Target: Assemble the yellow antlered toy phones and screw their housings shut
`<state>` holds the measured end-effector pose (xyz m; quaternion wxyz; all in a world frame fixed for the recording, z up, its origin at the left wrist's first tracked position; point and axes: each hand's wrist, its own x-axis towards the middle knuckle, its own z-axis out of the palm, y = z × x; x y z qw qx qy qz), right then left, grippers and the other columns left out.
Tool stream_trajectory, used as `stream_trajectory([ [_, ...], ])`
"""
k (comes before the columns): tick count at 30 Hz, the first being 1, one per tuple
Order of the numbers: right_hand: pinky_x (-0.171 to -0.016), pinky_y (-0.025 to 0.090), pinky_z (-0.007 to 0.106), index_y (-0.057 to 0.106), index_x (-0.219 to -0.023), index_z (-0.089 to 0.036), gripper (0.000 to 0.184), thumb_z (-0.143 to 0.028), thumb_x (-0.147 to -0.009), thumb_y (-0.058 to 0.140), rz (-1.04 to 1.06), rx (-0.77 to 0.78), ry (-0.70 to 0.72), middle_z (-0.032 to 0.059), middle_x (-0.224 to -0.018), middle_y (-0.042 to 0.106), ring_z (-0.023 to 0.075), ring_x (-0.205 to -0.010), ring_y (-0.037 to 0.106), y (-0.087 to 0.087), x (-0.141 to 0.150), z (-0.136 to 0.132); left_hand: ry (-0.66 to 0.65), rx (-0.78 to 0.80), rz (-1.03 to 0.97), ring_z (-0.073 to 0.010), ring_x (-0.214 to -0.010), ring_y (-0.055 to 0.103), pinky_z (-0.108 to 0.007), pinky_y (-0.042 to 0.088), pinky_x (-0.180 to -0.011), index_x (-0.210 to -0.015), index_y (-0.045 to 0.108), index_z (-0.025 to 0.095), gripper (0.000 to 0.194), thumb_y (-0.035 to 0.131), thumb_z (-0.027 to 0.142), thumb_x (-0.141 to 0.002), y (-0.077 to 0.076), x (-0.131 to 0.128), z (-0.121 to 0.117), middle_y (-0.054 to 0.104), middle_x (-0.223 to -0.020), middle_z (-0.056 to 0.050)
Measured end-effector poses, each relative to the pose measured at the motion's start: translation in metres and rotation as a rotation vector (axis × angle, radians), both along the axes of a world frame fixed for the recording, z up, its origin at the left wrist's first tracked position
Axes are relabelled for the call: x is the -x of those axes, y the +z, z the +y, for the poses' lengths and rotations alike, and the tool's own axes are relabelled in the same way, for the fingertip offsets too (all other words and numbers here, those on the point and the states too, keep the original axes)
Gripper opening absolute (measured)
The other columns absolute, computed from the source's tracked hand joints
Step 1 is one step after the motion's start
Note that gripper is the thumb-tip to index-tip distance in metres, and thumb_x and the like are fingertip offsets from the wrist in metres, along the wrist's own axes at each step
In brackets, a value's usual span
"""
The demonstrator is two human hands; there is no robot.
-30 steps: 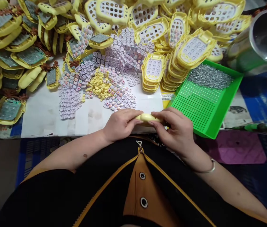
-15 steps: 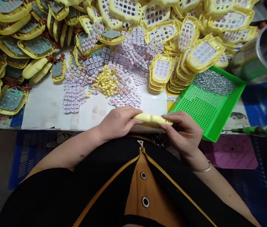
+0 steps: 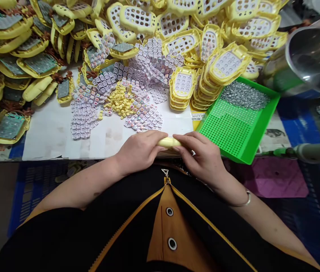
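A yellow plastic toy casing (image 3: 169, 142) is held edge-on at the table's front edge, close to my body. My left hand (image 3: 139, 150) grips its left end, thumb below and fingers above. Around the right end, my right hand (image 3: 201, 155) is closed the same way. Only the strip of casing between my fingertips shows; its faces are hidden. Just beyond my hands lie white keypad pieces (image 3: 145, 118) and a heap of small yellow buttons (image 3: 119, 99).
Yellow casings with circuit boards (image 3: 10, 126) pile up at the left. Stacked yellow shells with keypads (image 3: 183, 85) stand behind. A green perforated tray (image 3: 228, 132) holds metal screws (image 3: 245, 95). At the right are a shiny metal container (image 3: 304, 60) and a power screwdriver (image 3: 315, 153).
My right hand has slid left along the casing, closer to my left hand, so less of it shows. The whole view has shifted slightly.
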<state>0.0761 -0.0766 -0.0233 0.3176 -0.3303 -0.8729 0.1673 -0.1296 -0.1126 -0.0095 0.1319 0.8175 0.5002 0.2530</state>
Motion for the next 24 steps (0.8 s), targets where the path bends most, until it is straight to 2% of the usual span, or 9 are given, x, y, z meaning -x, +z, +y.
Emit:
stream_trajectory([
  [5,-0.065,0.048,0.034,0.065,-0.097,-0.018,0.013,-0.028,-0.091,0.060,-0.018,-0.082,-0.050,0.0068,-0.081,0.069,0.0206,-0.073,0.062,-0.013,0.009,-0.002,0.036,-0.026,0.031,-0.0181,-0.098,0.072,-0.028,0.056,-0.080,-0.114,0.064,0.016,0.025,0.050,0.020,-0.093,-0.009,0.000,-0.006,0.075,-0.109,-0.008],
  [9,-0.064,0.042,0.036,0.066,-0.090,-0.022,0.011,-0.032,-0.089,0.061,0.001,-0.111,-0.101,0.0037,-0.072,0.065,0.0206,-0.068,0.059,-0.019,0.014,0.000,0.051,-0.005,0.000,-0.0202,-0.095,0.072,-0.030,0.057,-0.079,-0.111,0.067,0.015,0.028,0.049,0.023,-0.092,-0.014,-0.001,-0.004,0.076,-0.105,-0.009],
  [14,-0.063,0.045,0.036,0.068,-0.092,-0.024,0.012,-0.035,-0.087,0.065,0.104,0.050,-0.086,0.0028,-0.075,0.069,0.0202,-0.069,0.062,-0.019,0.009,0.005,0.107,0.205,-0.196,-0.0217,-0.101,0.071,-0.034,0.055,-0.088,-0.119,0.068,0.018,0.036,0.064,0.030,-0.085,-0.015,0.010,0.000,0.075,-0.114,-0.009],
  [17,-0.063,0.048,0.034,0.070,-0.093,-0.025,0.011,-0.033,-0.086,0.067,0.223,0.174,-0.157,0.0029,-0.081,0.071,0.0194,-0.071,0.064,-0.017,0.003,0.005,0.140,0.295,-0.383,-0.0193,-0.096,0.072,-0.030,0.055,-0.085,-0.117,0.070,0.018,0.033,0.061,0.032,-0.089,-0.013,0.017,-0.001,0.076,-0.112,-0.009],
  [21,-0.061,0.048,0.032,0.071,-0.092,-0.025,0.010,-0.031,-0.084,0.070,0.283,0.235,-0.171,0.0026,-0.081,0.072,0.0183,-0.070,0.064,-0.018,-0.003,0.004,0.128,0.222,-0.432,-0.0185,-0.090,0.072,-0.029,0.054,-0.081,-0.109,0.073,0.018,0.028,0.057,0.034,-0.092,-0.012,0.017,-0.004,0.078,-0.103,-0.008],
  [24,-0.062,0.049,0.032,0.071,-0.092,-0.024,0.010,-0.031,-0.084,0.070,0.301,0.194,-0.161,0.0034,-0.082,0.072,0.0189,-0.072,0.066,-0.018,-0.004,0.005,0.144,0.170,-0.410,-0.0180,-0.087,0.072,-0.028,0.053,-0.079,-0.108,0.072,0.017,0.026,0.059,0.032,-0.090,-0.010,0.016,-0.005,0.078,-0.101,-0.007],
])
